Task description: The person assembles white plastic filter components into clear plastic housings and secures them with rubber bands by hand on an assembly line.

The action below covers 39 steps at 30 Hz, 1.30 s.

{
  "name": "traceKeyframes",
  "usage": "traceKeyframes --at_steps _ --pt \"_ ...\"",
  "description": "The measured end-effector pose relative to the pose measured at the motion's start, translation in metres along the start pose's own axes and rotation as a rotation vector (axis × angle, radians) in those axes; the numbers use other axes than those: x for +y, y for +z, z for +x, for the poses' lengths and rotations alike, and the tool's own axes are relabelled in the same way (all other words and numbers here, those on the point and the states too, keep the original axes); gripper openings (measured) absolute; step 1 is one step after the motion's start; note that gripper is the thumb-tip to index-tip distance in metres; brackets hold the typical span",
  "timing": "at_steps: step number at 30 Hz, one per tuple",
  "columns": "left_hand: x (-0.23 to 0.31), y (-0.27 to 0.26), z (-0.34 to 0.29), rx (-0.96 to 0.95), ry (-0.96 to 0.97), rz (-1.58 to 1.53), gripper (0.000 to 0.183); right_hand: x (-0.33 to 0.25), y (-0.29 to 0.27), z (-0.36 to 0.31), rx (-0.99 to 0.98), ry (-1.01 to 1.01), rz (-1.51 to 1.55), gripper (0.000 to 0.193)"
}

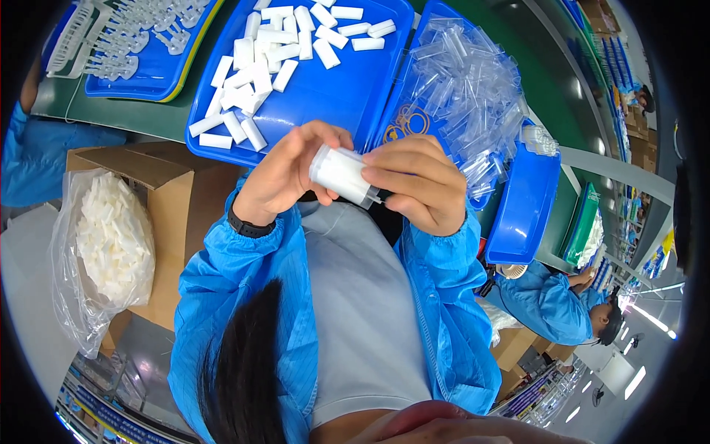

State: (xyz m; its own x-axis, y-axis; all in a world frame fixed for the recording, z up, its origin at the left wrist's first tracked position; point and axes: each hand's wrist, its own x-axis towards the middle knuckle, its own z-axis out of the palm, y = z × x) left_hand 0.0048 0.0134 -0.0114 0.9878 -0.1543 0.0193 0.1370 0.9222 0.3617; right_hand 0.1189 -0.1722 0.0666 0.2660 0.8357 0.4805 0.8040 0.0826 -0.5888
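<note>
In front of my chest, both hands hold a short white cylinder in what looks like a clear plastic sleeve. My left hand is closed around its left end, thumb below and fingers above. The fingers and thumb of my right hand pinch the right end, where a clear edge sticks out. Just beyond my hands lies a blue tray with many white blocks in its left and far parts. Right of it, a second blue tray holds a heap of clear plastic sleeves and some tan rubber bands.
At far left, a blue tray carries white pronged plastic parts. A cardboard box and a clear bag of white pieces stand at my left. A narrow blue bin is at right; co-workers in blue sit on both sides.
</note>
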Motion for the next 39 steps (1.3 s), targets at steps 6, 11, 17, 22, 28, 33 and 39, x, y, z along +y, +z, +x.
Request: traceKeyframes --at_steps 6,11,17,22,28,33,39 --pt "0.004 -0.002 -0.007 0.092 0.088 0.327 0.028 0.017 -0.019 -0.017 0.041 0.347 -0.292 0.024" --pt "0.004 -0.002 -0.005 0.137 0.102 0.428 0.032 0.048 -0.026 -0.029 0.043 0.494 -0.612 0.038" --pt "0.004 0.005 -0.005 0.166 0.087 0.41 0.028 0.067 -0.015 -0.024 -0.029 0.639 -0.804 0.053" --pt "0.004 0.004 -0.005 0.145 0.069 0.403 0.029 0.064 -0.015 -0.022 0.052 0.653 -0.622 0.039" --pt "0.005 0.008 -0.004 0.137 0.057 0.493 0.033 0.061 -0.015 -0.027 0.088 0.692 -0.364 0.037" --pt "0.006 0.011 -0.004 0.149 0.062 0.504 0.036 0.027 -0.019 -0.017 0.31 0.578 -0.043 0.034" --pt "0.004 0.013 -0.002 0.138 0.059 0.521 0.038 -0.003 -0.009 -0.011 0.392 0.397 0.274 0.033"
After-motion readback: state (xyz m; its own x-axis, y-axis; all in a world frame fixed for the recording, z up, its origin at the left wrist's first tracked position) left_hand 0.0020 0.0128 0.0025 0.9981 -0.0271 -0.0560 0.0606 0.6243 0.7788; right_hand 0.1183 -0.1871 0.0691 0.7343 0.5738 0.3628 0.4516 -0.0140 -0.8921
